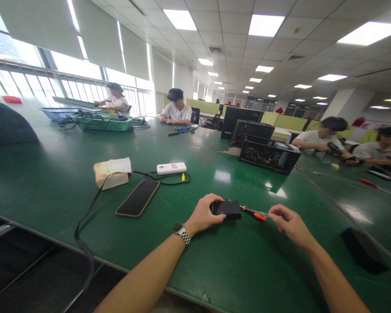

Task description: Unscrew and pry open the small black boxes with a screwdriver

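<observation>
My left hand [204,214] is closed around a small black box [230,209] on the green table, thumb at its near side and fingers over the far side. A wristwatch is on that wrist. To the right of the box lies an orange-and-black handled tool [254,214], perhaps a screwdriver; part of it is hidden by the box. My right hand [288,222] hovers just right of that handle, its thumb and fingers pinched together. A thin pale sliver shows at the fingertips, too small to name.
A phone [138,198], a white power bank [171,168] with a cable and a paper-topped box [112,173] lie left. A black block [365,250] sits right. Computer cases [270,155] and a green basket [104,122] stand farther back. Several people sit around the table.
</observation>
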`<state>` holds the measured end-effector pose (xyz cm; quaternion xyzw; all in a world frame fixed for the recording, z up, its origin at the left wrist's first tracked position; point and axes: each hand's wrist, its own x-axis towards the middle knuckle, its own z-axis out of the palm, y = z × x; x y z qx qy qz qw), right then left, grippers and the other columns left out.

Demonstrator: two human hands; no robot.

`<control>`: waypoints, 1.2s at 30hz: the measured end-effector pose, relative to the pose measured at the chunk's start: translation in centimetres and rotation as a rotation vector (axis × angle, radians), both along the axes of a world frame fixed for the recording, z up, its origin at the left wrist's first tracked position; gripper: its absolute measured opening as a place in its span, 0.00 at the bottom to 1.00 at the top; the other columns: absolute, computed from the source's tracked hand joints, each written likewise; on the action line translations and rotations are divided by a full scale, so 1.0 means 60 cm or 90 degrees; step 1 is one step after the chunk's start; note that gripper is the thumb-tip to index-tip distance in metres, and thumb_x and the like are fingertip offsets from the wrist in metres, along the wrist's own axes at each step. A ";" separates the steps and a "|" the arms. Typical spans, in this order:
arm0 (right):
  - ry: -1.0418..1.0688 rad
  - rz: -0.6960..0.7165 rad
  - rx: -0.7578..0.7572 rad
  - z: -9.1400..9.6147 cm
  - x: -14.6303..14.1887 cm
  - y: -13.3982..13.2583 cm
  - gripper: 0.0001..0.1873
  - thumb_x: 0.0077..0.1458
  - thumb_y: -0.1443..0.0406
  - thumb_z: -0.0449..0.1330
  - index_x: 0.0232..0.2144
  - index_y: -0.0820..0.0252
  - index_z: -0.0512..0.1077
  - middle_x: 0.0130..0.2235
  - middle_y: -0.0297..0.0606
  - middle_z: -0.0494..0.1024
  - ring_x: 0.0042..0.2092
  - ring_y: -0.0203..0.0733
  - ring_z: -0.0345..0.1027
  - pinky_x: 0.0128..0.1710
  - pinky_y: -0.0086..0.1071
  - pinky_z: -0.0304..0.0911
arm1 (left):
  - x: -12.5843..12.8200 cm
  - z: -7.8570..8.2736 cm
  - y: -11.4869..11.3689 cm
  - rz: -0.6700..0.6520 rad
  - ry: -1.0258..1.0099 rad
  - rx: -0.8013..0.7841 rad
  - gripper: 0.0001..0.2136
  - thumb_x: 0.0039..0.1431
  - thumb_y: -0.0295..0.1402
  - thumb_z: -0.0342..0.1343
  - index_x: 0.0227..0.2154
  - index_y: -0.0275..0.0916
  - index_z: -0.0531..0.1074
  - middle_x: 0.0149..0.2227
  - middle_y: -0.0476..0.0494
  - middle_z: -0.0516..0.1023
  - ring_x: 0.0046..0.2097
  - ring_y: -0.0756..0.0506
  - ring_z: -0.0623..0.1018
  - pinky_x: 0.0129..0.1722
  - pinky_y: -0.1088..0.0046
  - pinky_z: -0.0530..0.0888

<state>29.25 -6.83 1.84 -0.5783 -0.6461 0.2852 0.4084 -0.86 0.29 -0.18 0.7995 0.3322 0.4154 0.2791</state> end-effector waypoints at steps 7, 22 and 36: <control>-0.022 0.007 0.011 0.001 -0.003 0.000 0.16 0.51 0.52 0.61 0.32 0.59 0.71 0.30 0.33 0.71 0.24 0.33 0.60 0.23 0.29 0.60 | -0.002 0.000 -0.001 -0.004 0.021 0.005 0.18 0.43 0.29 0.64 0.40 0.38 0.73 0.40 0.46 0.75 0.42 0.43 0.74 0.44 0.70 0.69; -0.086 0.064 0.060 0.010 0.010 -0.004 0.12 0.52 0.56 0.63 0.31 0.59 0.73 0.34 0.36 0.72 0.33 0.40 0.67 0.32 0.32 0.62 | -0.001 0.000 -0.008 -0.041 0.102 -0.003 0.17 0.42 0.31 0.65 0.39 0.38 0.75 0.38 0.45 0.76 0.41 0.43 0.74 0.42 0.70 0.69; 0.030 0.060 -0.157 -0.010 0.019 0.002 0.16 0.54 0.52 0.59 0.30 0.60 0.70 0.18 0.25 0.63 0.20 0.33 0.57 0.24 0.30 0.61 | 0.000 -0.008 -0.004 -0.089 0.064 -0.075 0.18 0.46 0.38 0.67 0.40 0.36 0.76 0.38 0.44 0.76 0.39 0.44 0.75 0.39 0.73 0.69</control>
